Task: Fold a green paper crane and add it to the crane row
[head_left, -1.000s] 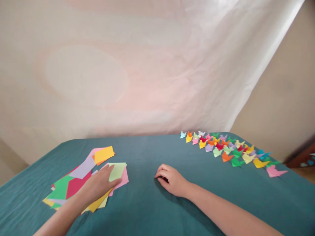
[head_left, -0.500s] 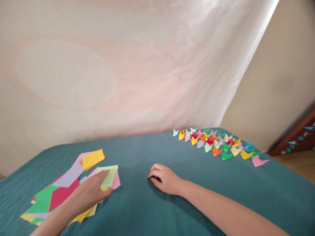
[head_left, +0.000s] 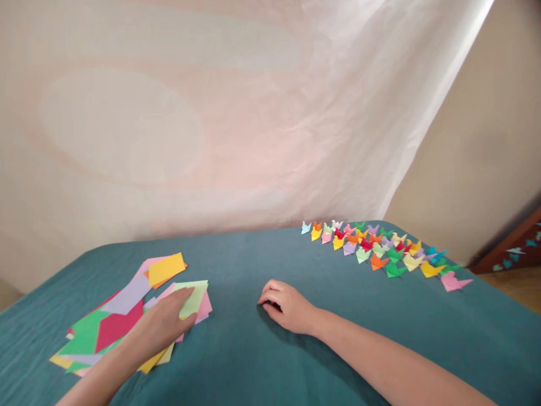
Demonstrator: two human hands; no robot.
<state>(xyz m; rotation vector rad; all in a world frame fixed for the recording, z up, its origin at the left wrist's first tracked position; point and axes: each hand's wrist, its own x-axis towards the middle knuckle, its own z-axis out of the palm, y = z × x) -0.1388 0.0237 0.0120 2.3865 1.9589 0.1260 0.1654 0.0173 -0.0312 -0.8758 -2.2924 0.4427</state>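
My left hand [head_left: 169,317] lies over the paper pile, fingers stretched across a light green paper sheet [head_left: 192,300] with the thumb apart at its lower edge. Pink sheets [head_left: 205,307] stick out beneath the green one. My right hand [head_left: 284,305] rests on the tablecloth to the right of the pile, its fingers loosely curled toward the thumb. Nothing shows in it.
Around my left forearm spread loose coloured sheets, among them a crimson one [head_left: 120,325], a lilac one [head_left: 127,296] and a yellow one [head_left: 168,269]. Rows of small folded paper birds [head_left: 366,244] stand at the back right of the green tablecloth [head_left: 236,361]. Behind hangs a pale curtain [head_left: 253,129].
My left thumb has drawn in closer to the fingers over the light green sheet. My right hand keeps its pose. The whole view has shifted slightly.
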